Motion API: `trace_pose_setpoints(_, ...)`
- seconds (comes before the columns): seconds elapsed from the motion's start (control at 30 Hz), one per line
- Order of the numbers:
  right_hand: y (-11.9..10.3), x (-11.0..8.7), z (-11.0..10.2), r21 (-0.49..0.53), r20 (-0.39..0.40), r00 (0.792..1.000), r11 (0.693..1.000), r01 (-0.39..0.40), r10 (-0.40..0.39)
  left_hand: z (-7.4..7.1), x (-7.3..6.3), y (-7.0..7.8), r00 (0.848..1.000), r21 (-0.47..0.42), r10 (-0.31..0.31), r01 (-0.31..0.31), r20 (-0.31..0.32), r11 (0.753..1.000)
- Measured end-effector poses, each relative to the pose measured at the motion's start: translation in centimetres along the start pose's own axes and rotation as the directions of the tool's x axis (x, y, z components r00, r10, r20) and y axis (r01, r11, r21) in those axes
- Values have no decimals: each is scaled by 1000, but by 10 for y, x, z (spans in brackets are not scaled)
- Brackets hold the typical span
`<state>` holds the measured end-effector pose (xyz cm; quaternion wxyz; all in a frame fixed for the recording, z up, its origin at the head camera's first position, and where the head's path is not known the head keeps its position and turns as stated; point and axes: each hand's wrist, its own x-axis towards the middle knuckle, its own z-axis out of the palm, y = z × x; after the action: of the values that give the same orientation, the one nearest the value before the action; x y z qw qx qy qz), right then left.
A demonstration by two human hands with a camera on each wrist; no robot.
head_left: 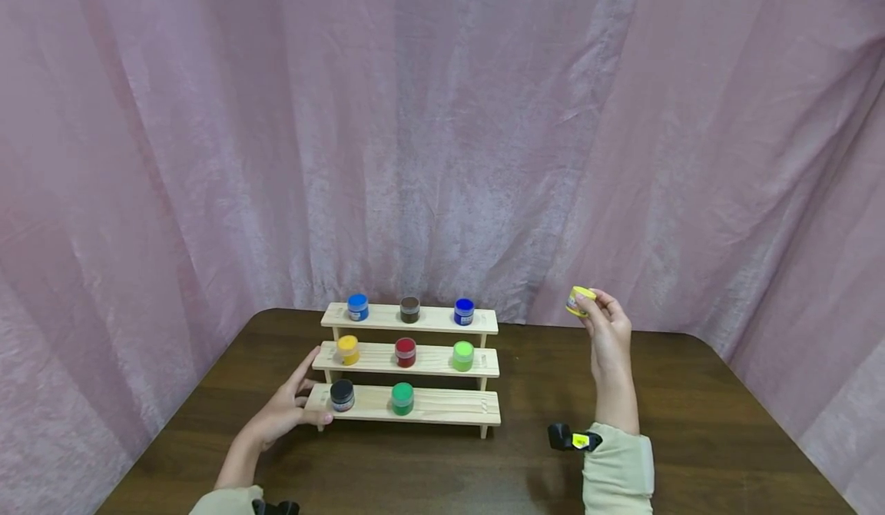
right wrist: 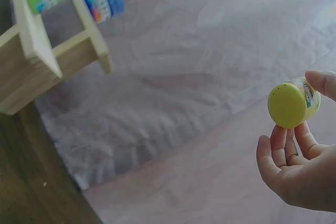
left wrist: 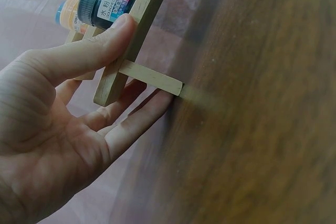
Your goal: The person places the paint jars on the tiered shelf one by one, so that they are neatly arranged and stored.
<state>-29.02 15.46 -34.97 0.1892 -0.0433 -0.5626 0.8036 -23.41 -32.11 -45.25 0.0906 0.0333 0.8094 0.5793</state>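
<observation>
My right hand [head_left: 608, 330] holds a small yellow paint jar [head_left: 581, 300] between thumb and fingertips, raised to the right of a three-tier wooden stand [head_left: 442, 404]. The right wrist view shows the jar's yellow base or lid face-on. At the stand's left end is my left hand [head_left: 276, 415], its thumb on the bottom tier's front edge and its fingers reaching behind and under. Close to that thumb sits a black paint jar [left wrist: 107, 1]. A green jar [head_left: 402, 399] shares the bottom tier, whose right part is bare wood.
On the middle tier are orange-yellow [head_left: 348, 350], red [head_left: 406, 352] and light green [head_left: 463, 356] jars. The top tier bears blue [head_left: 358, 307], brown [head_left: 410, 310] and dark blue [head_left: 464, 312] jars. A pink curtain [head_left: 442, 154] hangs behind the brown wooden table [head_left: 429, 476].
</observation>
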Motion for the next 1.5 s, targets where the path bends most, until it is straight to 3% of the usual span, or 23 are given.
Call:
trace_pose_setpoints(0.4,-16,-12,5,-22,41,999,1000,9,-8,2,-1,2,1000,0,-3,3,-7,1000)
trace_pose_setpoints(0.6,-20,-21,15,-22,100,995,1000,13,-11,1,-1,2,1000,2,-9,9,-9,1000)
trace_pose_setpoints(0.93,-16,-32,32,-137,204,979,991,3,25,2,-1,3,1000,4,-7,7,-7,1000)
trace_pose_setpoints(1.2,-13,-40,44,-164,241,971,985,44,-3,3,0,3,1000,0,2,-2,-1,1000)
trace_pose_setpoints(1.5,-1,-49,52,-297,312,949,953,54,43,1,-1,-1,1000,3,16,-16,3,1000)
